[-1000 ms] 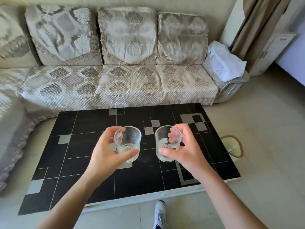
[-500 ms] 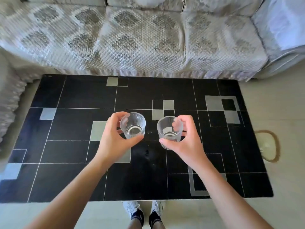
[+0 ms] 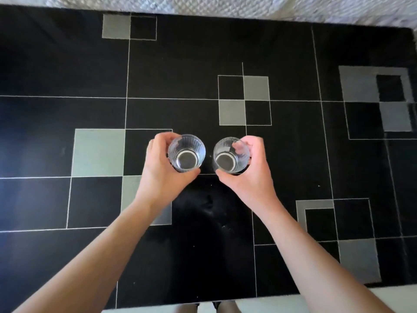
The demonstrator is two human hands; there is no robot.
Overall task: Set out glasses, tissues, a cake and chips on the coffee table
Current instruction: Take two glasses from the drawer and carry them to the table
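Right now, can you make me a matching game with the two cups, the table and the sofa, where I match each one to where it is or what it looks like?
Things:
1. left glass
2. right glass
3. coffee table
4. sofa cover

Descriptions:
A. white and quilted, along the top edge of the picture
B. black with grey squares and thin white lines
C. clear and ribbed, gripped by the left hand
D. clear, gripped by the right hand

Pairs: 1-C, 2-D, 3-B, 4-A
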